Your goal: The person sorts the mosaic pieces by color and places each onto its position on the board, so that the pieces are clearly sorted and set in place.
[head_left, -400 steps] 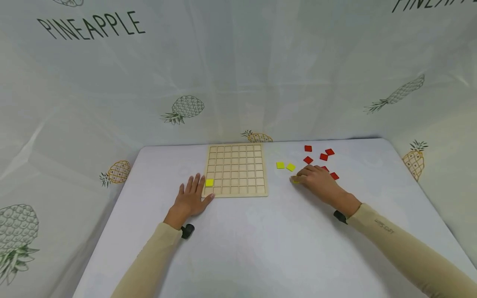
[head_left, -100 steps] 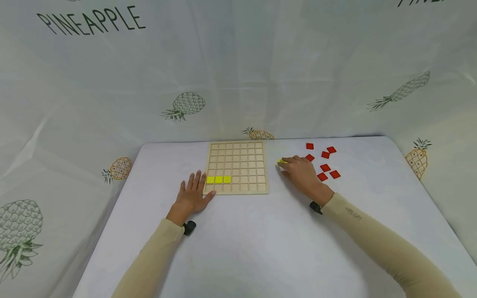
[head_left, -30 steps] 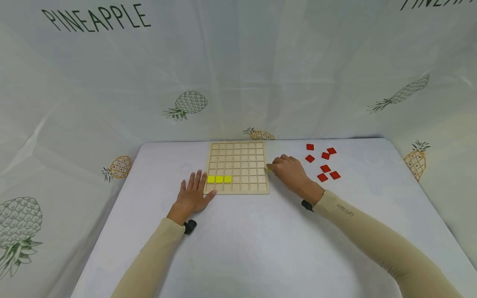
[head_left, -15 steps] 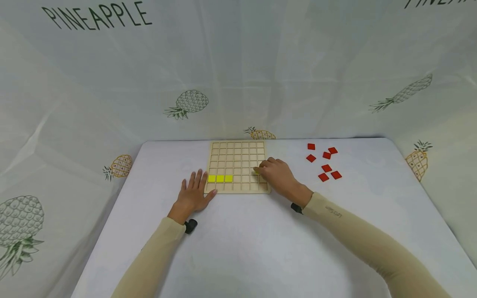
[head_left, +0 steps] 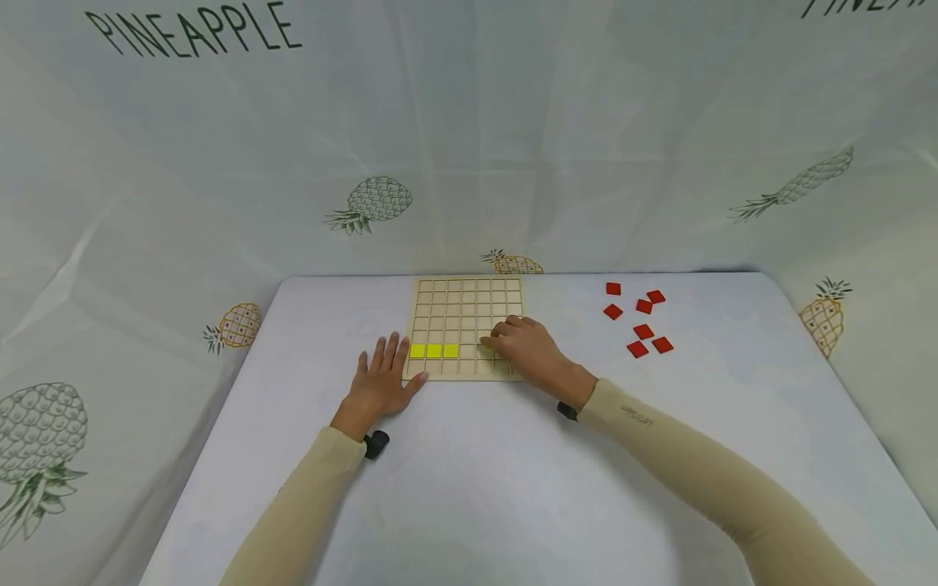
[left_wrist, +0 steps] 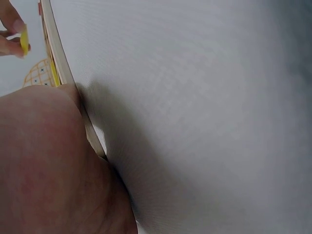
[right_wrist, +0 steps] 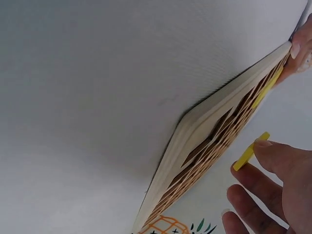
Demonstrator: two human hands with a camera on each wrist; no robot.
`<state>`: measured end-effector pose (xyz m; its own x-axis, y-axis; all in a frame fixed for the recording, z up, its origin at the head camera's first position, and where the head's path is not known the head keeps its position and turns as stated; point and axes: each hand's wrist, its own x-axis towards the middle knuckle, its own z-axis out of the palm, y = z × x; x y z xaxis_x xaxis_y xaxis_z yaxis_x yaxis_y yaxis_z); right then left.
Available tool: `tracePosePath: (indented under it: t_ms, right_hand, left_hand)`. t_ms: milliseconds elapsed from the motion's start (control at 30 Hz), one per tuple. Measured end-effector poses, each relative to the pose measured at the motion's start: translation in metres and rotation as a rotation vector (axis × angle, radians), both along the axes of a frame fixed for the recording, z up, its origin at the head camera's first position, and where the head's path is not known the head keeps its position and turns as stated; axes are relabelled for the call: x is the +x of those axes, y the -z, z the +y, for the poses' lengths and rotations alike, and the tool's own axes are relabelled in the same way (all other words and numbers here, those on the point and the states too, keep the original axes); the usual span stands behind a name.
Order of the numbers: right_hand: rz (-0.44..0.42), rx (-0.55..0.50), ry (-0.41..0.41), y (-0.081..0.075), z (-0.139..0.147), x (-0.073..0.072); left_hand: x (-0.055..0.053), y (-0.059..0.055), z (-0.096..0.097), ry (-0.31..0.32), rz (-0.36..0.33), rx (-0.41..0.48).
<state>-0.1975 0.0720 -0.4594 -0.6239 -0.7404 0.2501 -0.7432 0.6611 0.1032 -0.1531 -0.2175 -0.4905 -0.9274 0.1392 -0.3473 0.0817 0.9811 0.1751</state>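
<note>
A wooden grid board (head_left: 469,309) lies on the white table. Three yellow square tiles (head_left: 434,351) sit side by side in its second row from the front, starting at the left edge. My right hand (head_left: 529,352) is over the board's right half and pinches a yellow tile (right_wrist: 251,152) between thumb and index finger; in the right wrist view that tile is tilted and above the board's surface. My left hand (head_left: 377,387) lies flat with fingers spread at the board's front left corner, its thumb along the front edge. In the left wrist view the hand's base fills the lower left.
Several red square tiles (head_left: 637,349) are scattered on the table to the right of the board. Behind the table hangs a pale curtain (head_left: 469,146) printed with pineapples. A black wrist camera (head_left: 377,444) is strapped to the left wrist.
Over the last second my right hand carried the yellow tile leftward from beside the board to above it. Earlier, two more yellow tiles joined the first in the row. The left hand stayed put.
</note>
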Motion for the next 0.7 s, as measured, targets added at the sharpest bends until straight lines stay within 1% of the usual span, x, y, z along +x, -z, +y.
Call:
tracePosePath:
  t_ms: [200, 267, 367, 533, 700]
  right_hand:
    - [0.027, 0.038, -0.035, 0.004, -0.010, -0.002]
    - [0.031, 0.049, -0.042, 0.005, -0.012, -0.002]
    - [0.032, 0.062, -0.044, 0.006, -0.017, -0.003]
    - [0.009, 0.066, -0.031, 0.008, -0.024, -0.006]
    - [-0.037, 0.073, -0.016, 0.008, -0.033, -0.008]
  left_hand:
    - [0.001, 0.002, 0.000, 0.007, 0.013, -0.012]
    - [0.002, 0.001, 0.000, 0.010, 0.010, -0.021]
    - [0.003, -0.001, 0.002, 0.008, 0.014, -0.010]
    - [0.004, -0.005, 0.003, 0.002, 0.011, -0.003]
    - [0.001, -0.001, 0.001, 0.005, 0.008, -0.014]
